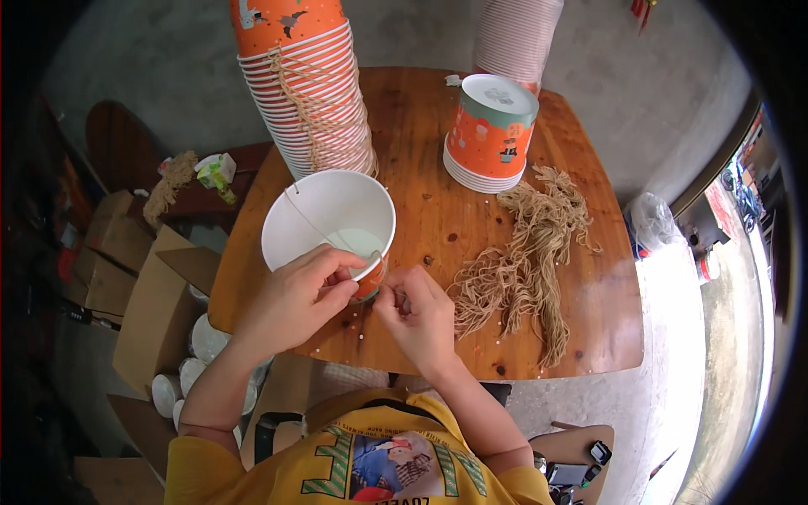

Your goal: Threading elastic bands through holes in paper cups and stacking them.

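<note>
A paper bucket (282, 231), white inside and orange outside, stands tilted slightly toward me on the table's near left. A thin beige string (310, 217) runs from a hole near its far rim across the opening toward my left hand (303, 295). That hand pinches the near right rim, fingertips inside and thumb outside. Just right of the bucket, my right hand (414, 313) has its fingers curled and pinched together by the outer wall, where a bit of string shows at the fingertips. Exactly how the string passes through the near rim is hidden by my fingers.
A tall stack of orange buckets (307, 101) with strings hanging on it rises behind. Upside-down buckets (492, 139) stand at the back right, before a pale stack (518, 38). Loose beige strings (539, 244) lie at right. An open cardboard box (151, 311) sits lower left.
</note>
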Demonstrator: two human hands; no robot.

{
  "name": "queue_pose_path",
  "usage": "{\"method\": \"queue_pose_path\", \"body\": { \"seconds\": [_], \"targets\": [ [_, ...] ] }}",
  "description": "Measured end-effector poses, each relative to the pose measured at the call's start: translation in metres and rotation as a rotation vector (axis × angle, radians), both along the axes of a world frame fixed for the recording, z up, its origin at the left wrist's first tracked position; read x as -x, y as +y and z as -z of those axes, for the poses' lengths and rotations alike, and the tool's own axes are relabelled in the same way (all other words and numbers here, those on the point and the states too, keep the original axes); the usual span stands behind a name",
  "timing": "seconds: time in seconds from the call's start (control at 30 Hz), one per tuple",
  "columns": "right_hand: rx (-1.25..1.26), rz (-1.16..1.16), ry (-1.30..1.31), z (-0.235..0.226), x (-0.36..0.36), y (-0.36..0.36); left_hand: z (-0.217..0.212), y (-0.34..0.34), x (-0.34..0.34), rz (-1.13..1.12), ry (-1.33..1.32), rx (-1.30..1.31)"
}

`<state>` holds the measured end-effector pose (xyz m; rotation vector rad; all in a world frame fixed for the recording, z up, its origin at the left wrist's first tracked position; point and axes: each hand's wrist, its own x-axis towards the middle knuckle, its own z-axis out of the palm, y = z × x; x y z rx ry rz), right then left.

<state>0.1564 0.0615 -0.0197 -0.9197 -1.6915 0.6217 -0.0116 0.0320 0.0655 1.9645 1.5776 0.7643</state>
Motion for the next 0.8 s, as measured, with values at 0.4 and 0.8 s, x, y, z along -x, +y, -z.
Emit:
{"method": "queue_pose_path", "body": {
  "seconds": [0.4,0.8],
  "targets": [
    [-0.131,0.087,0.002,0.003,0.008,0.005,0.001,0.002,-0.006,0.008,-0.020,0.024],
    [-0.155,0.078,-0.066,0.007,0.014,0.008,0.006,0.032,0.015,0.115,-0.187,0.256]
  ]
}}
